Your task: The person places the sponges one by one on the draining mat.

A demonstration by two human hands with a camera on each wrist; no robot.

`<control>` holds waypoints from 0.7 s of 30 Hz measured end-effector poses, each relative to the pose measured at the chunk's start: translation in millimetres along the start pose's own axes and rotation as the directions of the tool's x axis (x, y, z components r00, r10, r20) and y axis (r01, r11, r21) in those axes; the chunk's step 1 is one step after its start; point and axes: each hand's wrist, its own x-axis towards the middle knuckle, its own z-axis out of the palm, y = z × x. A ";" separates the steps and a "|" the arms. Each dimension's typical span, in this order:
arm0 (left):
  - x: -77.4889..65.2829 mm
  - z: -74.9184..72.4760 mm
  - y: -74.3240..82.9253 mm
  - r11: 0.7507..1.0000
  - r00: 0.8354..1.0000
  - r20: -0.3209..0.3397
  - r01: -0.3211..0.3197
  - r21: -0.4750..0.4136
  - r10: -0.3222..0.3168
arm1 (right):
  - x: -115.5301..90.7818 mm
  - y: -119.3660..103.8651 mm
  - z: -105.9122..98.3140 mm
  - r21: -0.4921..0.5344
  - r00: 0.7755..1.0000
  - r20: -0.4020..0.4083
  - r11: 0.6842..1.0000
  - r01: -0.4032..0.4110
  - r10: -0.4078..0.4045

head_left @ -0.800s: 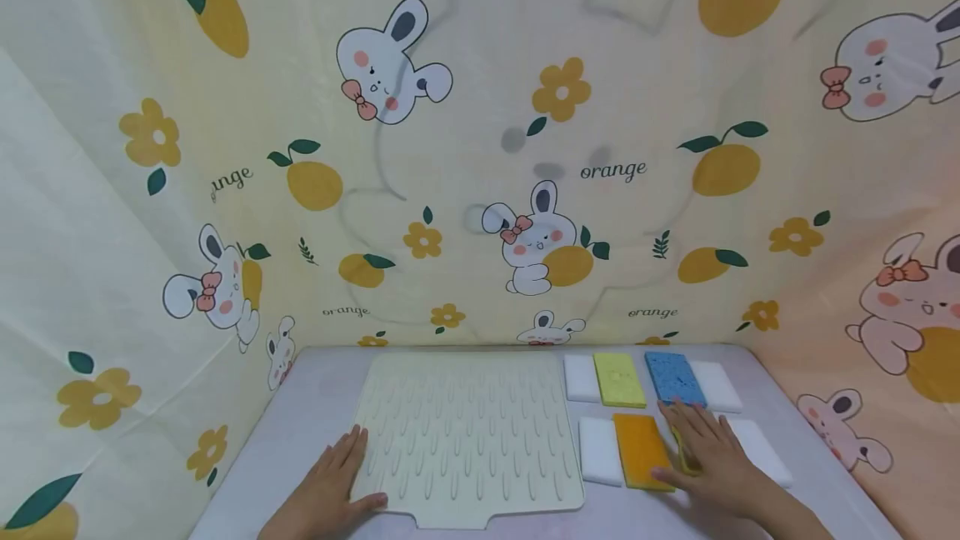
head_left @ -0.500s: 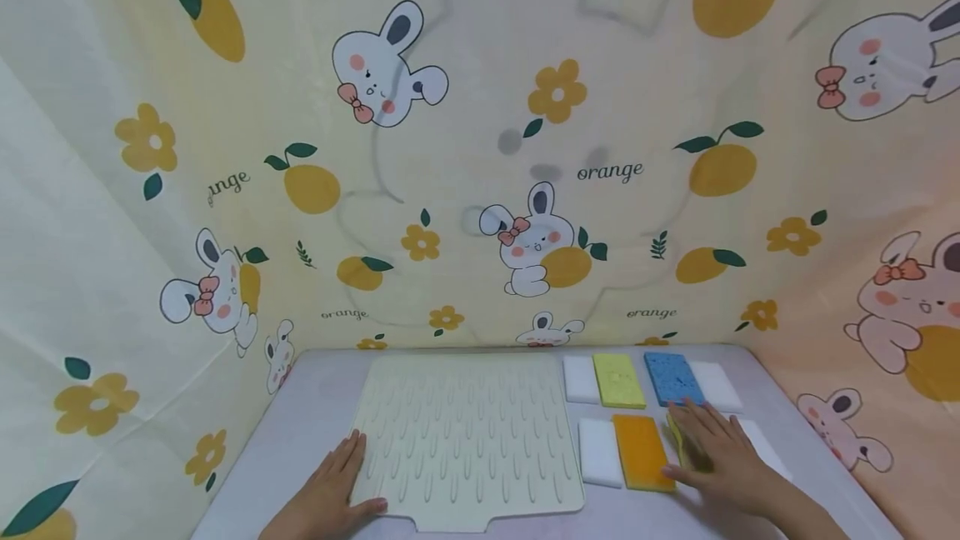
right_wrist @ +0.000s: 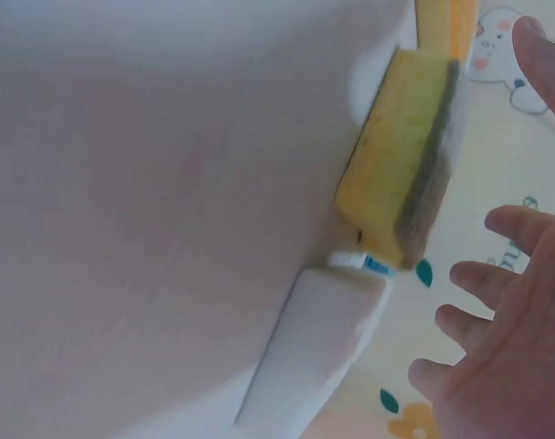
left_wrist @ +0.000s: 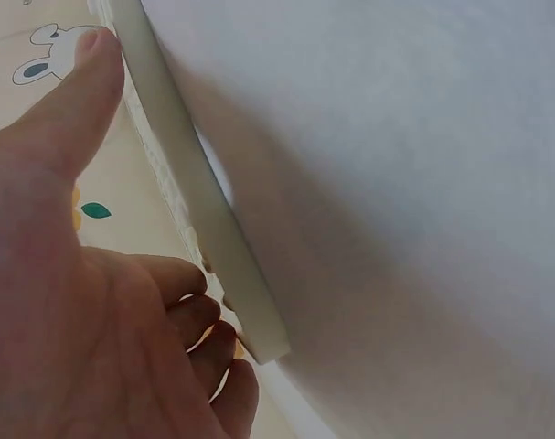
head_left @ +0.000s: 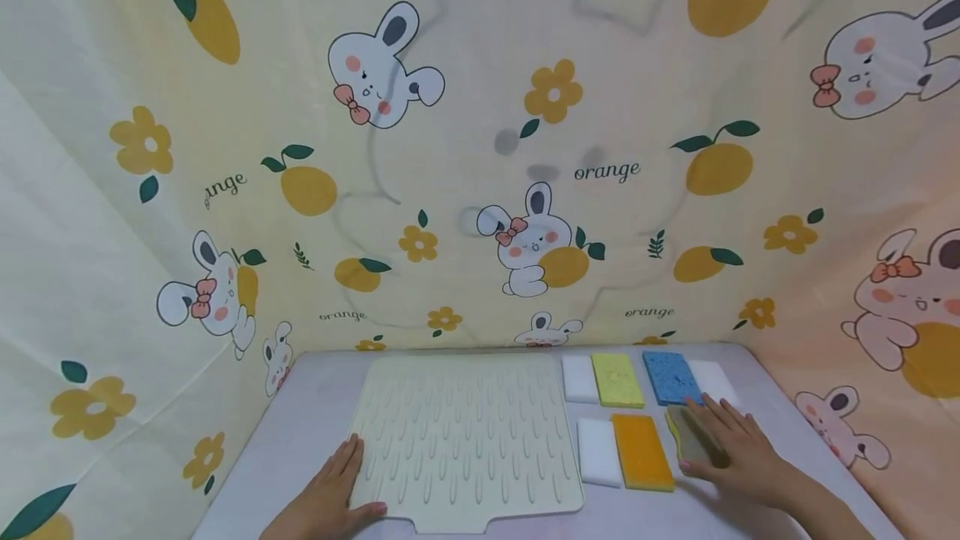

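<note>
right hand [head_left: 738,450] has been shifted rightward since the earlier frame; more of the grey-topped sponge [head_left: 690,436] is exposed, lower right of head view. nothing gripped, fingers spread. sponge: yellow foam under grey scouring layer. cream ridged mat [head_left: 465,440], lower centre, touched at left edge by left hand [head_left: 326,490], ungripped. right thumb's base cut off in right wrist view.
</note>
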 end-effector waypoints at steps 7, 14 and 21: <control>2.0 1.8 3.6 0.999 0.999 0.026 0.034 -0.013 -0.033 | -2.4 12.9 -3.8 -0.022 1.000 0.005 1.000 0.017 -0.017; 4.6 4.5 -0.4 0.999 0.999 0.018 0.034 -0.012 -0.033 | -3.5 19.0 -11.2 -0.080 1.000 -0.001 0.997 0.003 -0.003; 6.1 5.8 -1.8 0.999 0.999 0.017 0.033 -0.014 -0.032 | 0.1 30.0 -20.9 -0.053 0.997 0.048 0.997 -0.062 0.064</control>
